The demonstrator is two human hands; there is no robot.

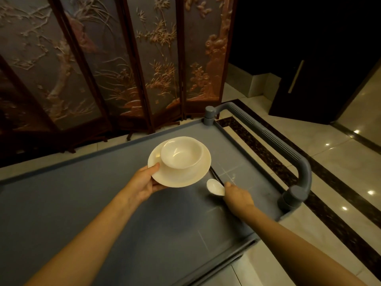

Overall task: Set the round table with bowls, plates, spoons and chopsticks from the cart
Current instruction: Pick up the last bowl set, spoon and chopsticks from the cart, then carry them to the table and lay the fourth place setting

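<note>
A small glossy white ceramic bowl sat upright on a round cream plate. Beside them, above the grey plastic cart, were a white ceramic spoon and dark chopsticks.

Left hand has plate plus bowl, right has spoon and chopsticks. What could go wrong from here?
1. The bowl sits loose and off-centre on the plate, which the left hand pinches only at one edge; a tilt could slide the bowl off.
2. The right hand grips the spoon and the dark chopsticks together; one may slip out.
3. Both are raised over the cart, with hard tile floor beside; a drop likely breaks them.
</note>
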